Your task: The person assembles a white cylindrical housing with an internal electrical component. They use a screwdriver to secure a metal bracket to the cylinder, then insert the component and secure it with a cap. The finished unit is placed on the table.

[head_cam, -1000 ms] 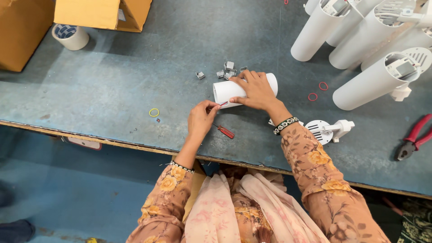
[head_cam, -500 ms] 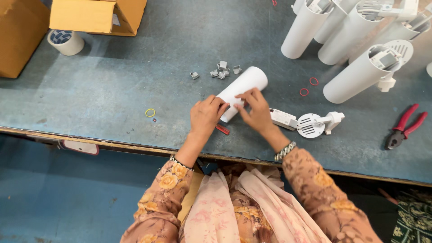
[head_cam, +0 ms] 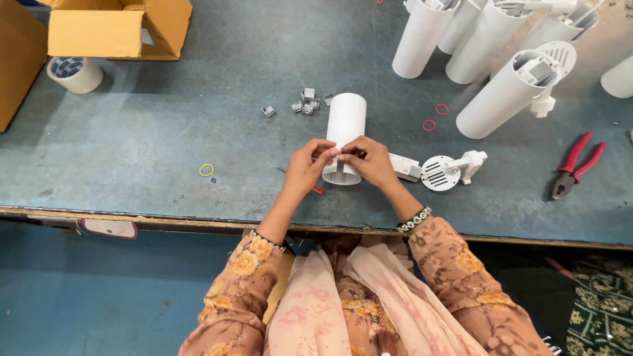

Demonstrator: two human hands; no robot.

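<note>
The white tube (head_cam: 344,135) has swung lengthwise toward the person, left hand (head_cam: 307,166) and right hand (head_cam: 370,160) both pinching its near rim; best kept steady on the tabletop (head_cam: 165,132).

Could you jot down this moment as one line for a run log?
left hand: grips white tube near end | right hand: grips same end | tube lies on grey table

Two red rubber rings (head_cam: 435,117), one pair of pliers (head_cam: 575,165).
</note>
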